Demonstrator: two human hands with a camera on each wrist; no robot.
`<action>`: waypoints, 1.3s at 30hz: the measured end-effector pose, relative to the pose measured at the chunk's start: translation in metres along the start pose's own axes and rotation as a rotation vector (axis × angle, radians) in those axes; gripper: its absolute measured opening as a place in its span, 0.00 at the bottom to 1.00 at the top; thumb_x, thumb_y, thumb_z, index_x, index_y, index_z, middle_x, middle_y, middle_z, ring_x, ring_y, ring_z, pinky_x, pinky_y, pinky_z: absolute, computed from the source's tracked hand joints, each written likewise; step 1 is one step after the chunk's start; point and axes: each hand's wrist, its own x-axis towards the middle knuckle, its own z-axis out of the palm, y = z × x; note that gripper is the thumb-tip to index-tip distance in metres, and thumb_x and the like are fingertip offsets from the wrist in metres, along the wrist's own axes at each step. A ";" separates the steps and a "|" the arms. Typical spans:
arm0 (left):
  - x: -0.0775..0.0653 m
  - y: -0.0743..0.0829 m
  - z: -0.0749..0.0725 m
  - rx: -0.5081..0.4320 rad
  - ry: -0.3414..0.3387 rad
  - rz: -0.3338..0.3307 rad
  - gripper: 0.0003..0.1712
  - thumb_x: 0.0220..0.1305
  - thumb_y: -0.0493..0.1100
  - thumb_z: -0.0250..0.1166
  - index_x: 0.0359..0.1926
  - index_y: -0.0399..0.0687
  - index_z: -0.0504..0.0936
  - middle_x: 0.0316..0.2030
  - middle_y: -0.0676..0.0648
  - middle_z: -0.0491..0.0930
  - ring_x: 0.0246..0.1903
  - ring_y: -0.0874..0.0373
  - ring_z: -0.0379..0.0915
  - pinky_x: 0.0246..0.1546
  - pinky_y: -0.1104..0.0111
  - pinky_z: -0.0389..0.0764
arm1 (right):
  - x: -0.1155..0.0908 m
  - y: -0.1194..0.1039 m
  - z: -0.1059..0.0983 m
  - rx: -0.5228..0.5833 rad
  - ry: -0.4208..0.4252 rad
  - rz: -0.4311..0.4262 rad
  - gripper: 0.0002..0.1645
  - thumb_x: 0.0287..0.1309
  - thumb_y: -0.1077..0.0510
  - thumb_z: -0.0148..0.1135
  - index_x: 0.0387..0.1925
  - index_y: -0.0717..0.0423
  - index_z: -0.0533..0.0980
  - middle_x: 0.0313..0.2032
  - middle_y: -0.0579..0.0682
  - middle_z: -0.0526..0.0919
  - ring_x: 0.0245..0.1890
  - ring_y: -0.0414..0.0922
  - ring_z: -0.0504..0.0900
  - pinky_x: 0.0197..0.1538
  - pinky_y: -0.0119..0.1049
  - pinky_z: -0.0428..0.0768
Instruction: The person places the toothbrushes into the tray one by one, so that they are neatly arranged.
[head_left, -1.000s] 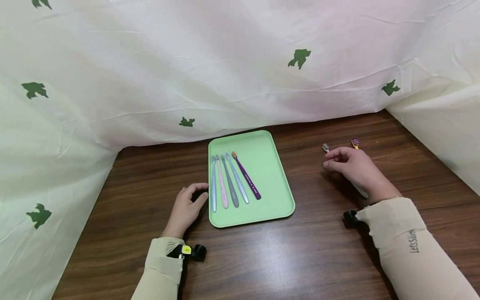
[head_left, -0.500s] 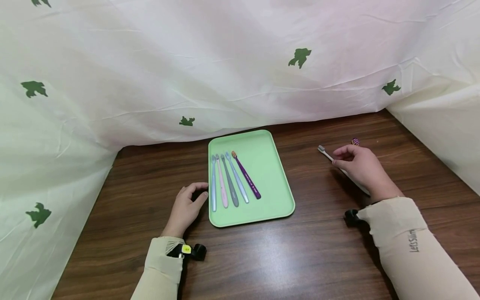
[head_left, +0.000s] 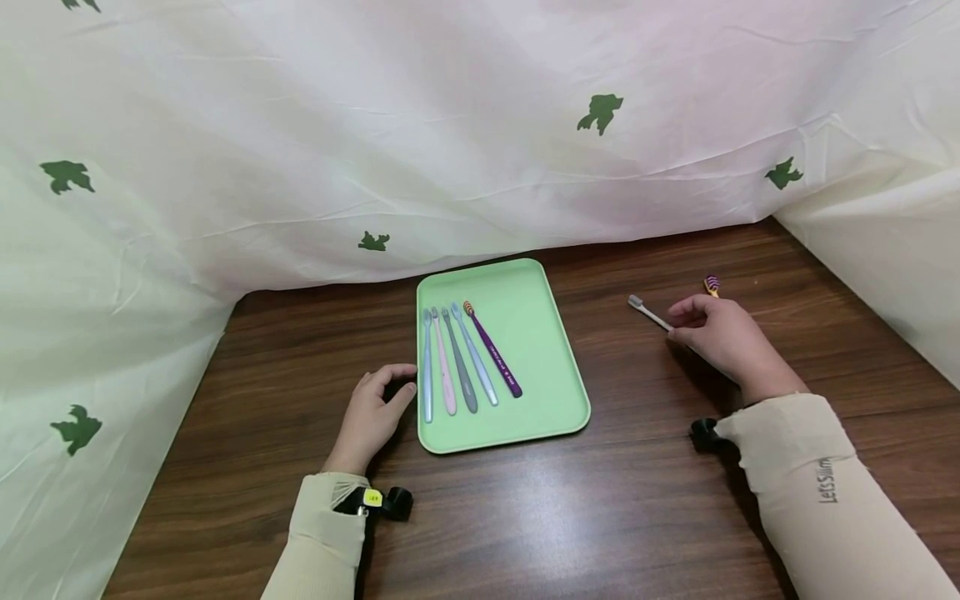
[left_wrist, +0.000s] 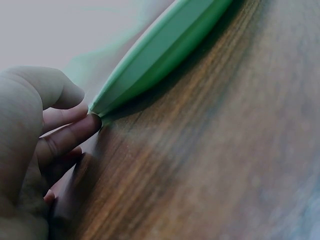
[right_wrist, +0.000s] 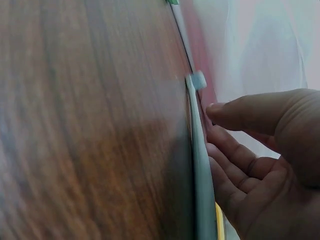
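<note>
In the head view, my right hand is low over the table by a white toothbrush with a grey head. In the right wrist view this toothbrush's handle runs along the fingers, and the thumb stands off it; whether the fingers touch it is unclear. Beyond the hand, a yellow toothbrush with a purple-striped head is mostly hidden. My left hand rests at the left edge of a light green tray; its fingertips touch the rim in the left wrist view.
In the tray lie several toothbrushes side by side: a blue one, a pink one, a grey one, another blue one and a purple one. White cloth walls the brown table.
The white toothbrush's head has shifted left, and more of its neck shows beyond my right hand. That hand has drawn back slightly to the right. The left hand and tray have stayed put.
</note>
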 end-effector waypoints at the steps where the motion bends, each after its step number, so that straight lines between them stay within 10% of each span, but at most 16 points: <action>1: 0.000 0.000 0.000 -0.001 0.000 0.001 0.15 0.70 0.42 0.62 0.55 0.47 0.83 0.56 0.45 0.82 0.68 0.46 0.65 0.77 0.55 0.44 | 0.000 0.000 0.000 -0.003 0.000 -0.004 0.20 0.64 0.61 0.65 0.54 0.67 0.75 0.49 0.66 0.80 0.46 0.56 0.78 0.42 0.42 0.75; 9: 0.000 0.000 0.000 -0.006 -0.001 0.002 0.14 0.71 0.42 0.62 0.55 0.47 0.83 0.56 0.45 0.82 0.67 0.46 0.65 0.77 0.54 0.44 | -0.001 0.000 0.000 -0.064 -0.014 -0.027 0.16 0.62 0.64 0.65 0.49 0.68 0.76 0.43 0.64 0.81 0.44 0.58 0.78 0.47 0.53 0.74; 39: 0.000 0.000 0.000 -0.011 0.003 0.012 0.15 0.71 0.42 0.62 0.55 0.46 0.83 0.56 0.45 0.82 0.67 0.46 0.66 0.77 0.54 0.44 | -0.002 -0.012 0.009 -0.040 -0.025 -0.060 0.13 0.61 0.56 0.68 0.43 0.60 0.85 0.38 0.53 0.87 0.36 0.47 0.79 0.37 0.37 0.75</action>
